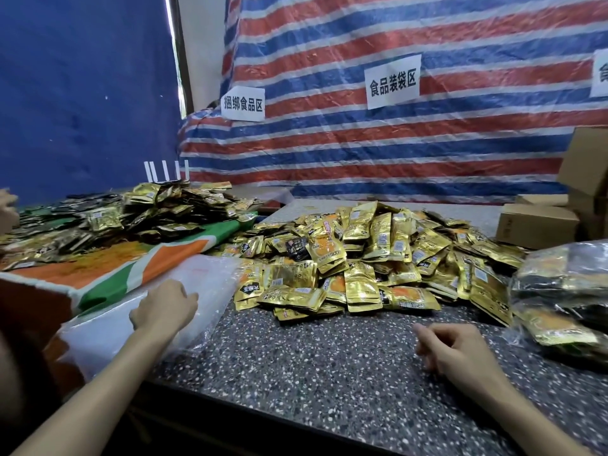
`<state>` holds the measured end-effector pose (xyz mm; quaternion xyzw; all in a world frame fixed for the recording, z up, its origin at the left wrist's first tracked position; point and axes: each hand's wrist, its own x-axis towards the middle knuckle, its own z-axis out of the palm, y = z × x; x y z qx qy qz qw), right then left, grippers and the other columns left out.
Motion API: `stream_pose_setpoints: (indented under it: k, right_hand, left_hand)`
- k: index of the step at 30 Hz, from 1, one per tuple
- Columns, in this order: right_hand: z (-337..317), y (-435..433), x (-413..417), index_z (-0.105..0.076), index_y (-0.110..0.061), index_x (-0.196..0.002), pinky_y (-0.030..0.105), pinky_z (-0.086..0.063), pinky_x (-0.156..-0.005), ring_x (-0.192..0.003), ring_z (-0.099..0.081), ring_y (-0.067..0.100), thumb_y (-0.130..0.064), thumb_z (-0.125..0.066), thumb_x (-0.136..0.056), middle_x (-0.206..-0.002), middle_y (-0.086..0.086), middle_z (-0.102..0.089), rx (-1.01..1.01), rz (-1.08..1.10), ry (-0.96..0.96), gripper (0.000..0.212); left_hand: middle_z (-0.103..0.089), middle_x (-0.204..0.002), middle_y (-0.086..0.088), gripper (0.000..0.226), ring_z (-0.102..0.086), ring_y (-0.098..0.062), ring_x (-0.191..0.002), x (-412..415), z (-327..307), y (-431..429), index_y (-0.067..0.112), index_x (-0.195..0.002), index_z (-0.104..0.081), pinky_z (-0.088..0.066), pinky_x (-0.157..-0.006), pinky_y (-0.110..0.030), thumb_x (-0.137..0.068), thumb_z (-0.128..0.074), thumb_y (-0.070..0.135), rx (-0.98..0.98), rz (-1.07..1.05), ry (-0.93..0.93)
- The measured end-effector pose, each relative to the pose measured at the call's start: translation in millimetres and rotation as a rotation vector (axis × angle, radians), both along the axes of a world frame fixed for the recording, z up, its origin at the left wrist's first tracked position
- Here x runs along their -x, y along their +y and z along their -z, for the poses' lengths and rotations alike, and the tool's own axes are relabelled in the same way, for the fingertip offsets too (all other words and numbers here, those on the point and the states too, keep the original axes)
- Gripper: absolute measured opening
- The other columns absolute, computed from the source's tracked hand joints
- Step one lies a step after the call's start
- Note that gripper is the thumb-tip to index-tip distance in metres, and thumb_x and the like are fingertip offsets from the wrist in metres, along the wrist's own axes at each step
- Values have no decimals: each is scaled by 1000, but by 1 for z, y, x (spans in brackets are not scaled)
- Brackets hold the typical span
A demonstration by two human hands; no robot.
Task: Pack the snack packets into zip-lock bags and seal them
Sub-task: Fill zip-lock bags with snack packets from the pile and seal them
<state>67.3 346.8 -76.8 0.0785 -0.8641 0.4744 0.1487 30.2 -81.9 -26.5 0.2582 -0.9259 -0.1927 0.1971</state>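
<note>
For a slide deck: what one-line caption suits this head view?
Left hand on clear bags, right hand empty at the counter, gold packets heaped ahead.

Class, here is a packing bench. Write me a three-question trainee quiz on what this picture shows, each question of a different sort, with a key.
1. True or false: the right hand holds a snack packet.
2. The left hand is on: A) the stack of clear zip-lock bags; B) a cardboard box; C) the striped tarp.
3. Fill in: the filled bag lies to the ____ of the gold packet pile.
Key: 1 false, it rests empty on the counter; 2 A; 3 right.
</note>
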Motion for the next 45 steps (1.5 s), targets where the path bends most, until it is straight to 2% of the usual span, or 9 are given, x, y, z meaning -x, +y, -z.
stream_pose_setpoints:
  k: [8, 15, 17, 20, 25, 29, 33, 38, 45]
  right_hand:
    - [-6, 2, -3, -69, -5, -59, 19, -42, -43, -41, -55, 16, -27, -62, -97, -50, 12, -63, 232, 0, -40, 44]
    - [-15, 3, -2, -71, -2, -62, 22, -39, -37, -38, -50, 19, -39, -61, -91, -53, 17, -59, 546, 10, -104, 48]
    - [-13, 5, -1, -70, 1, -70, 20, -35, -36, -39, -47, 16, -45, -62, -86, -55, 14, -58, 614, -21, -118, 49]
    - [-11, 6, 1, -69, -8, -67, 19, -33, -39, -42, -46, 14, -51, -66, -80, -57, 11, -58, 543, -96, -140, 45]
    - [-11, 6, 0, -69, -12, -64, 17, -34, -40, -41, -46, 10, -39, -72, -78, -55, 6, -57, 453, -177, -135, 30]
    - [-10, 8, -3, -74, -8, -70, 20, -37, -46, -49, -52, 12, -24, -69, -83, -64, 12, -64, 446, -216, -131, 21]
    - [-11, 8, -5, -74, -4, -72, 22, -40, -50, -54, -53, 15, -24, -77, -81, -67, 12, -67, 405, -238, -99, 22]
    - [-12, 5, -7, -75, -7, -75, 24, -47, -55, -58, -61, 19, -23, -81, -80, -66, 12, -68, 318, -295, -140, 18]
    - [-3, 10, 3, -62, -7, -55, 21, -32, -35, -39, -44, 17, 0, -54, -92, -53, 12, -56, 607, 91, -71, 39]
  left_hand:
    - [-63, -68, 9, 18, -64, -6, -62, -17, -10, 122, 16, -78, -60, -54, -51, -28, -94, -65, 16, -114, 601, 785]
    - [-67, -114, -14, 8, -65, -12, -67, -16, 29, 249, -1, -84, -60, -58, -63, -16, -86, -63, 6, -57, 1246, 819]
    - [-69, -112, -12, 6, -65, -11, -65, -16, 42, 262, 2, -85, -58, -54, -64, -10, -85, -62, 7, -6, 1359, 820]
    - [-69, -102, -9, 7, -65, -19, -66, -16, 53, 263, 10, -85, -53, -55, -54, -26, -87, -60, 8, 58, 1478, 802]
    - [-61, -100, 2, 12, -59, -18, -75, -18, 60, 256, 16, -87, -52, -52, -60, -30, -82, -63, 15, 63, 1537, 614]
    - [-54, -92, 21, 16, -56, -6, -81, -18, 57, 255, 39, -83, -53, -52, -70, -19, -85, -69, 42, -317, 1520, 334]
    - [-60, -65, 19, 37, -51, 1, -57, -17, 50, 254, 26, -78, -63, -40, -55, -15, -85, -58, 61, -689, 1335, 223]
    - [-54, -55, 9, 25, -47, -8, -49, -9, 53, 251, 16, -71, -63, -38, -49, -20, -92, -66, 28, -891, 1252, 121]
    - [-47, -52, -4, 32, -37, -13, -42, 0, 52, 242, 7, -61, -55, -31, -41, -21, -92, -60, 5, -1279, 976, 216]
